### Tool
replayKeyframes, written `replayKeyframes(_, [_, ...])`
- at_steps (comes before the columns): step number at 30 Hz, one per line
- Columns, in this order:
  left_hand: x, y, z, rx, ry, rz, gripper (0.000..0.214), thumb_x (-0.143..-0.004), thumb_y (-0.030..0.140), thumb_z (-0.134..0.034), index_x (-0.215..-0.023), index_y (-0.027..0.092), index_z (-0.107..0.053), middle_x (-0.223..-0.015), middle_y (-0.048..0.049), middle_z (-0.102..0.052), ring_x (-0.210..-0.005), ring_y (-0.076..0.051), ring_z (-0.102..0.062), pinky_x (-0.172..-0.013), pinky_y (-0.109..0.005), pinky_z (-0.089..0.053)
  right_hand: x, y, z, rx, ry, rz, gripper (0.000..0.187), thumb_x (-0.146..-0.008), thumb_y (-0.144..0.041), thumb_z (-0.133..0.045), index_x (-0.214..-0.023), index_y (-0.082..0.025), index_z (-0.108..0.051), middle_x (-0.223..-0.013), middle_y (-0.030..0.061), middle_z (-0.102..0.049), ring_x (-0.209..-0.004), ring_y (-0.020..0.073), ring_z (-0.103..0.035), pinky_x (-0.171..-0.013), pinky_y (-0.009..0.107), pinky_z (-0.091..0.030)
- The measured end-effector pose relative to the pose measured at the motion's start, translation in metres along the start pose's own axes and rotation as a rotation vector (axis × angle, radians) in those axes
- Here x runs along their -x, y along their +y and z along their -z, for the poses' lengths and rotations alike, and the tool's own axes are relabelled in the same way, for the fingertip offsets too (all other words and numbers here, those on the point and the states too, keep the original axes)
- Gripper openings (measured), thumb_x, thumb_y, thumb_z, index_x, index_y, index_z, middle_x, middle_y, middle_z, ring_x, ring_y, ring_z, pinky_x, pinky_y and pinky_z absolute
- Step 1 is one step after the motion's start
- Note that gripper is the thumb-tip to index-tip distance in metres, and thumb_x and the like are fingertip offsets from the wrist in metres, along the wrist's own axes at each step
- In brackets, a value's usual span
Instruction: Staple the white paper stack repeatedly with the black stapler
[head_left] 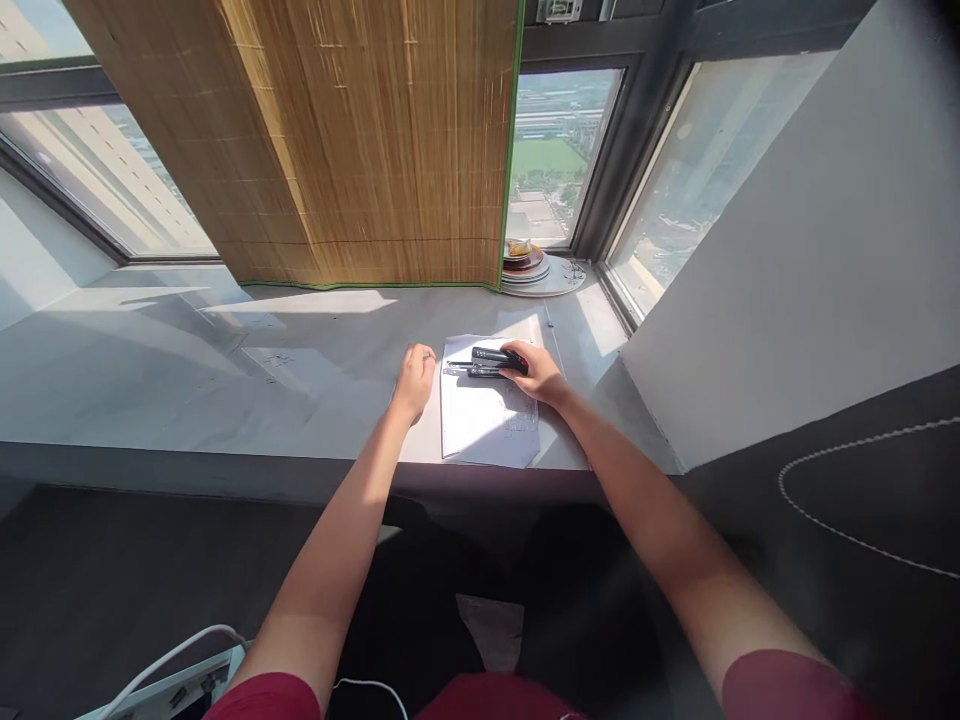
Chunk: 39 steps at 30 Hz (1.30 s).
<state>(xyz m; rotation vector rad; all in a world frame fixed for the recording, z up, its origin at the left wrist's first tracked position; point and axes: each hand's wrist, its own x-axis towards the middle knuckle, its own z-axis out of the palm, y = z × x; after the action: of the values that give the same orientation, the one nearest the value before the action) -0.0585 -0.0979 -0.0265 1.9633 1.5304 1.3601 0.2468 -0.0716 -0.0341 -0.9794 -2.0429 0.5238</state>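
Observation:
A stack of white printed paper (487,425) lies on the window ledge in front of me. My right hand (538,370) is closed around the rear end of a black stapler (489,357), over the upper part of the sheets. The stapler's upper and lower arms stand apart, and a thin metal-looking part shows between them. Just left of the paper, my left hand (417,378) is closed with its fingertips pinched together. A tiny greyish thing seems to show at those fingertips, too small to name.
The pale window ledge (322,400) ends at a front edge before my knees. A bamboo blind (375,150) hangs over the window. Stacked plates (544,280) stand at the back right, near the slanted white wall (795,240). A beaded cord (795,465) hangs at right.

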Motion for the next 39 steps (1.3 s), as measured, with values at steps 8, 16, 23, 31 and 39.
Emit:
replayKeyframes(8, [0.003,0.012,0.005,0.015,-0.18,-0.123,0.022,-0.109,0.024,-0.055,-0.113,0.025,-0.076,-0.115,-0.0082,-0.074,-0.105,-0.022,-0.07,-0.094,-0.037,-0.057,0.0,-0.006,0.004,-0.04,-0.002,0.054,0.028,-0.094,-0.04,-0.074,-0.119,-0.027,-0.073,-0.115,0.0099,-0.076,-0.105,0.0314,-0.07,-0.098,0.053,-0.059])
replayKeyframes(16, [0.003,0.012,0.004,-0.13,-0.264,-0.172,0.013,-0.105,0.023,-0.065,-0.107,0.025,-0.078,-0.113,-0.0065,-0.079,-0.111,-0.025,-0.068,-0.105,-0.042,-0.054,0.002,-0.009,0.007,-0.082,0.002,0.035,0.03,-0.091,-0.035,-0.078,-0.119,-0.026,-0.076,-0.11,0.0104,-0.074,-0.101,0.0316,-0.07,-0.095,0.053,-0.061])
replayKeyframes(23, [0.007,0.015,0.003,-0.252,-0.4,-0.185,0.017,-0.108,0.026,-0.058,-0.116,0.027,-0.072,-0.118,-0.0065,-0.076,-0.117,-0.028,-0.065,-0.109,-0.044,-0.05,0.002,-0.013,0.007,-0.135,0.006,0.023,0.029,-0.09,-0.035,-0.077,-0.118,-0.026,-0.076,-0.11,0.0099,-0.074,-0.103,0.0321,-0.07,-0.099,0.055,-0.059])
replayKeyframes(31, [0.006,0.016,0.003,-0.195,-0.374,-0.178,0.013,-0.105,0.028,-0.066,-0.109,0.028,-0.078,-0.114,-0.0075,-0.08,-0.114,-0.028,-0.067,-0.108,-0.044,-0.049,0.003,-0.018,0.01,-0.154,0.002,-0.023,0.032,-0.094,-0.044,-0.076,-0.12,-0.027,-0.076,-0.115,0.0118,-0.073,-0.107,0.0332,-0.069,-0.102,0.057,-0.06])
replayKeyframes(39, [0.004,0.019,0.005,-0.093,-0.31,-0.153,0.011,-0.099,0.026,-0.076,-0.105,0.027,-0.084,-0.114,-0.0075,-0.083,-0.109,-0.026,-0.069,-0.107,-0.045,-0.052,0.003,-0.022,0.013,-0.191,0.036,-0.023,0.032,-0.092,-0.044,-0.076,-0.117,-0.024,-0.075,-0.112,0.0111,-0.074,-0.104,0.0302,-0.07,-0.099,0.054,-0.063])
